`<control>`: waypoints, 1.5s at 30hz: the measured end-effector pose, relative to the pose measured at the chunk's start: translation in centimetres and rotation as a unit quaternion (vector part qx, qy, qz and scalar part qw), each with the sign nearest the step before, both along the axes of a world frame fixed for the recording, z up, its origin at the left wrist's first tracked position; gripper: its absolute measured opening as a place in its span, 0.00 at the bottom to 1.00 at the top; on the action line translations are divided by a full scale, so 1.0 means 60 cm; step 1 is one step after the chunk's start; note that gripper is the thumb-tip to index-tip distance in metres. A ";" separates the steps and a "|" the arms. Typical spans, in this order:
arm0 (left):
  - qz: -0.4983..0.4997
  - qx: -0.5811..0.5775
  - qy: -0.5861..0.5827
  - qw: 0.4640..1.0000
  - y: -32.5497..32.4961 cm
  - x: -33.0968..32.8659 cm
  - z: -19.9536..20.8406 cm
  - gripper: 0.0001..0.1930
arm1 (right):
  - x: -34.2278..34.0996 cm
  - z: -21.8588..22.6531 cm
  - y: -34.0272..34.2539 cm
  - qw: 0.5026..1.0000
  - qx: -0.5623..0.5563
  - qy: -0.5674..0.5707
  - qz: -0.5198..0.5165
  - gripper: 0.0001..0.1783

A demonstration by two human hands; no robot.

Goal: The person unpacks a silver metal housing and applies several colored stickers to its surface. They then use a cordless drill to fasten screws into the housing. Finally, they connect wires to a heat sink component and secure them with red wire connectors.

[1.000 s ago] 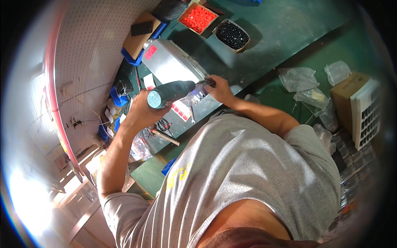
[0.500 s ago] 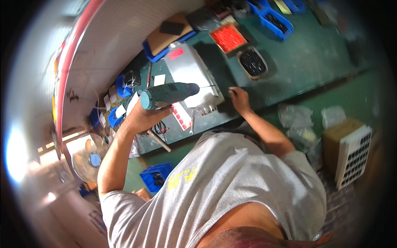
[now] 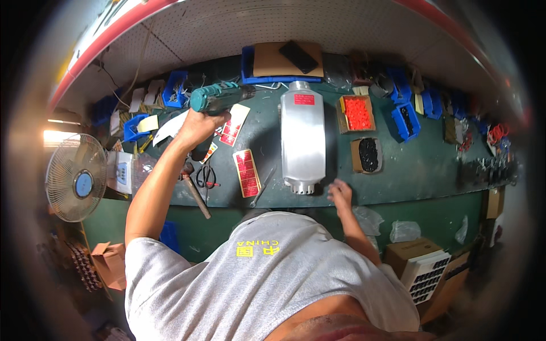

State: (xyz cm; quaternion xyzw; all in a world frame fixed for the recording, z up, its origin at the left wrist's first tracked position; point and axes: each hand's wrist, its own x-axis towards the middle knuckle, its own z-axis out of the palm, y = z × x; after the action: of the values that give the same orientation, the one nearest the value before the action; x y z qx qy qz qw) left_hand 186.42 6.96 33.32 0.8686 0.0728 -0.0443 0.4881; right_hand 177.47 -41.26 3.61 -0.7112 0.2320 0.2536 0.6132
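Drill [image 3: 215,98] has swung off the metal housing [image 3: 303,139], left hand [image 3: 200,126] clenched on its grip. Right hand [image 3: 341,193] rests released on the bench [image 3: 409,170] edge, so driving appears paused.

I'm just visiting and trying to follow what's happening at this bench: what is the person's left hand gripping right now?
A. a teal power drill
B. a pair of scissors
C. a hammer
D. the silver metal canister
A: the left hand is wrapped around the teal power drill, raised above the bench, while the scissors, hammer and silver metal canister lie untouched on the green bench.
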 end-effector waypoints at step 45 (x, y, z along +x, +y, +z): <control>-0.417 0.403 0.069 0.812 -0.096 0.325 0.077 0.12 | -0.059 0.116 0.196 0.995 0.074 0.062 0.039 0.36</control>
State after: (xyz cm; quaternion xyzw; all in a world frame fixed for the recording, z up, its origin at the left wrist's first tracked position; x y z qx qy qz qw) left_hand 205.92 1.19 37.96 0.9291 -0.2513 -0.2703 0.0223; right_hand 173.95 -29.48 10.58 -0.6550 0.2223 0.3376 0.6384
